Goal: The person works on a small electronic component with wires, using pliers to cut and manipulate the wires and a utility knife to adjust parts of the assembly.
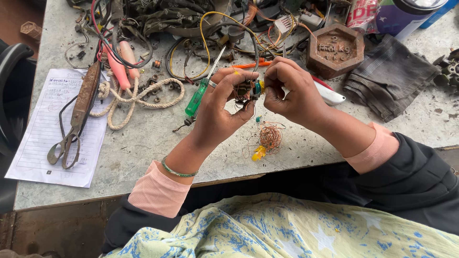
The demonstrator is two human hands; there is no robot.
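My left hand and my right hand meet above the grey worktop, both pinching one small electrical part with dark, teal and yellow bits. Thin copper wires hang from the part. My left hand also holds a green-handled screwdriver, its metal shaft pointing up and away. A tangle of fine copper wire with a yellow scrap lies on the table just below my hands.
Rusty scissors lie on a lined paper sheet at the left, beside a coil of white rope. A mass of coloured wires fills the back. A hexagonal iron weight and a grey cloth sit at right.
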